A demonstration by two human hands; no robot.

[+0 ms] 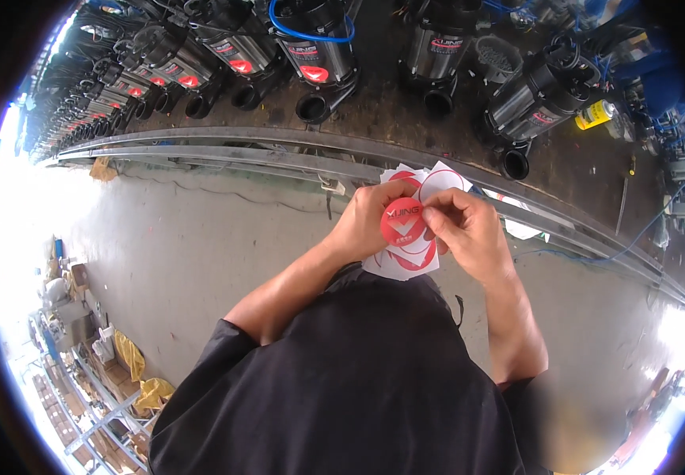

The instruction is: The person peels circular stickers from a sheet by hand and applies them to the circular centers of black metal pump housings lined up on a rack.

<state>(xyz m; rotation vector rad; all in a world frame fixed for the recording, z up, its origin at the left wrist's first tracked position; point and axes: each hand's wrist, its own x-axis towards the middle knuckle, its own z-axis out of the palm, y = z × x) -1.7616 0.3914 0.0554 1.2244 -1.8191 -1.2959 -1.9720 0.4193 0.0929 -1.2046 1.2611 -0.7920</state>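
My left hand (366,222) holds a small stack of white backing sheets (406,261) printed with round red stickers, fanned out in front of my chest. My right hand (469,229) pinches the edge of one round red sticker (402,222) on top of the stack. Both hands touch the stack and sit close together. Beyond them, a long row of black pumps (318,47) with red round labels stands on a dark bench (390,111) with a metal rail along its front edge.
A yellow spray can (595,115) lies on the bench at the right beside another black pump (540,95). Blue hose (311,32) loops over one pump. Below is grey concrete floor (192,253); shelving with boxes and yellow bags (132,364) stands lower left.
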